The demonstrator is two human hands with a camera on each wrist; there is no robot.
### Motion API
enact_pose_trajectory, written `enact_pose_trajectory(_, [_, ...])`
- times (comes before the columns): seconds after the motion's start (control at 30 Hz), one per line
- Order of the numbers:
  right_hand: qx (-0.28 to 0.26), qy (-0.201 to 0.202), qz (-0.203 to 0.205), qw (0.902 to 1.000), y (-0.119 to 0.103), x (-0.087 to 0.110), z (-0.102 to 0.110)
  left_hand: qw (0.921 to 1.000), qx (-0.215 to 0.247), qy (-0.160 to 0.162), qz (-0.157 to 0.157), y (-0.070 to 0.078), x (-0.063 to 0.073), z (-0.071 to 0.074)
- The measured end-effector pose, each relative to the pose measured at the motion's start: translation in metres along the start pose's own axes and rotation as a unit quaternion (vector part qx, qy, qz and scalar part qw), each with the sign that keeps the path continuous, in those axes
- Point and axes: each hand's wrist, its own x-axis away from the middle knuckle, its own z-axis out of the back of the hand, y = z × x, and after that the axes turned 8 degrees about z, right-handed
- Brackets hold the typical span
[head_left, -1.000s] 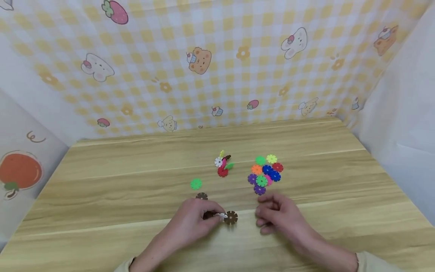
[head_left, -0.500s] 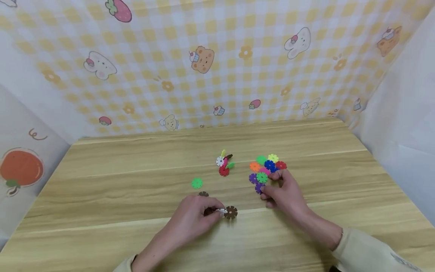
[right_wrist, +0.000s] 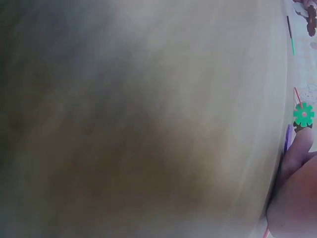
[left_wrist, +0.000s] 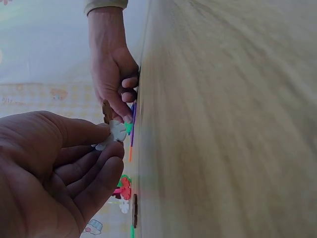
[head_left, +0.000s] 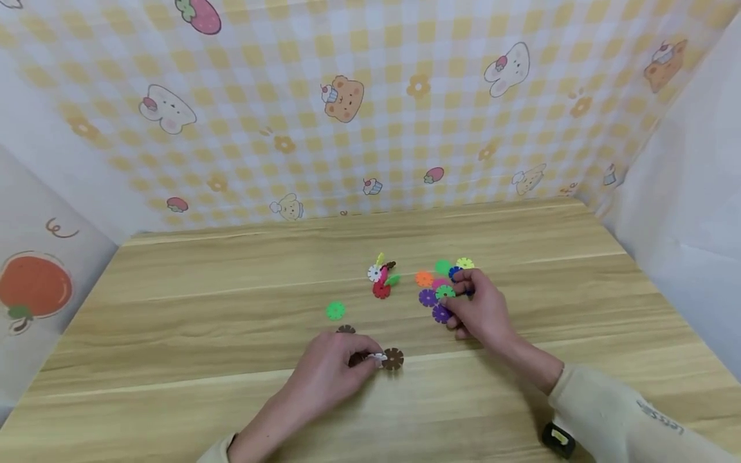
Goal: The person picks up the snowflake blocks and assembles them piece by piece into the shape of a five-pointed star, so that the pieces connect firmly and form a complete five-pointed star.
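In the head view my left hand [head_left: 336,373] pinches a white notched plastic disc [head_left: 377,358] between thumb and forefinger. A brown notched disc [head_left: 393,359] is joined to it on the right, and another brown piece is partly hidden under the fingers. My right hand [head_left: 483,308] is at the loose disc pile, its thumb and fingertips on a green notched disc [head_left: 445,293]. In the right wrist view this green disc [right_wrist: 303,114] stands face-on at the thumb tip. Purple discs [head_left: 428,298] lie beside it; blue ones are partly covered by the fingers.
A joined cluster of coloured discs [head_left: 382,276] stands behind, mid-table. A loose green disc [head_left: 336,311] and a brown disc [head_left: 346,330] lie near my left hand. Orange [head_left: 424,278] and yellow [head_left: 465,263] discs lie at the pile's edge. A checked cloth [head_left: 243,116] hangs behind the table.
My right hand has moved forward into the pile, and its fingers have reached the green disc. Orange and purple discs have shifted slightly left. My left hand keeps its grip, almost still.
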Motion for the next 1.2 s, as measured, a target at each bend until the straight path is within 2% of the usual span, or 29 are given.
enact_pose_trajectory(0.13, [-0.012, -0.017, -0.014, 0.9997, 0.001, 0.001, 0.004, 0.9999, 0.002, -0.003, 0.012, -0.001, 0.0, 0.001])
enact_pose_trajectory(0.33, [-0.065, -0.032, -0.04, 0.9966, 0.001, 0.004, 0.015, 0.9977, 0.063, -0.024, 0.01, 0.001, -0.003, 0.002])
enact_pose_trajectory(0.47, [-0.058, -0.032, -0.049, 0.9966, -0.002, 0.01, 0.019, 0.9957, 0.087, -0.03, 0.01, 0.005, -0.004, 0.005])
enact_pose_trajectory(0.6, [-0.056, -0.041, -0.064, 0.9955, -0.007, 0.023, 0.017, 0.9962, 0.081, -0.027, 0.015, 0.007, -0.005, 0.007])
enact_pose_trajectory(0.9, [-0.145, -0.064, -0.052, 0.986, -0.027, 0.061, 0.002, 0.9972, 0.069, -0.02, 0.018, 0.009, -0.006, 0.006])
enact_pose_trajectory(1.07, [-0.187, -0.112, -0.049, 0.9748, -0.034, 0.067, -0.012, 0.9974, 0.071, -0.013, 0.011, 0.012, -0.006, 0.005])
enact_pose_trajectory(1.2, [-0.193, -0.133, -0.051, 0.9707, -0.038, 0.067, -0.018, 0.9971, 0.075, -0.004, -0.013, 0.013, -0.008, 0.0])
